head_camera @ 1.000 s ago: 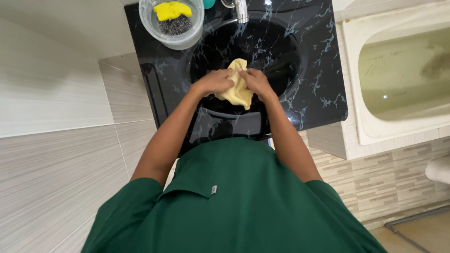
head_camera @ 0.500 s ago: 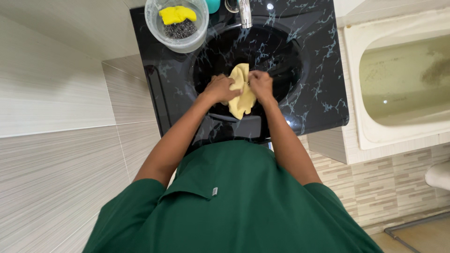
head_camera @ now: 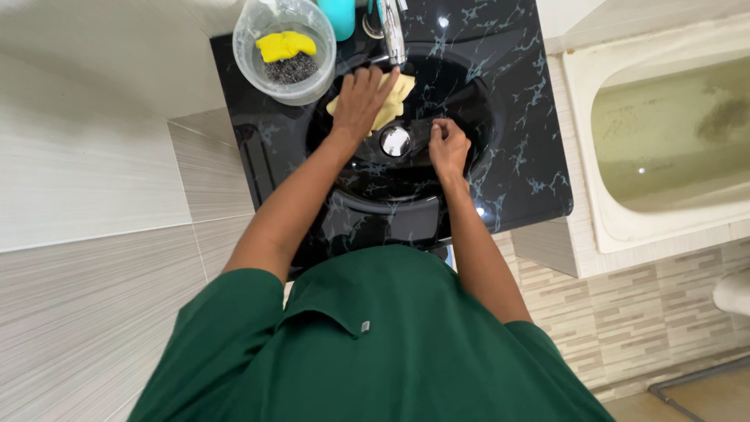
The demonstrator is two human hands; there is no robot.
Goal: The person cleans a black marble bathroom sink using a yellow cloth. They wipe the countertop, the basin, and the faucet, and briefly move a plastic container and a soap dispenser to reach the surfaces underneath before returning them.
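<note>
My left hand (head_camera: 362, 100) lies flat on a pale yellow cloth (head_camera: 394, 99), pressing it against the far inner wall of the black marbled sink (head_camera: 516, 156), just below the chrome tap (head_camera: 393, 31). My right hand (head_camera: 448, 146) is loosely curled inside the basin, to the right of the shiny drain plug (head_camera: 395, 141); it holds nothing that I can see. Both forearms reach down over my green shirt.
A clear plastic tub (head_camera: 291, 48) with a yellow sponge and a dark scourer sits at the sink's back left. A teal bottle (head_camera: 337, 16) stands beside the tap. A white bathtub (head_camera: 664, 133) lies to the right, tiled walls left and below.
Both hands held the cloth over the basin's middle. Now the left hand alone has carried it up to the far wall under the tap, and the right hand has let go.
</note>
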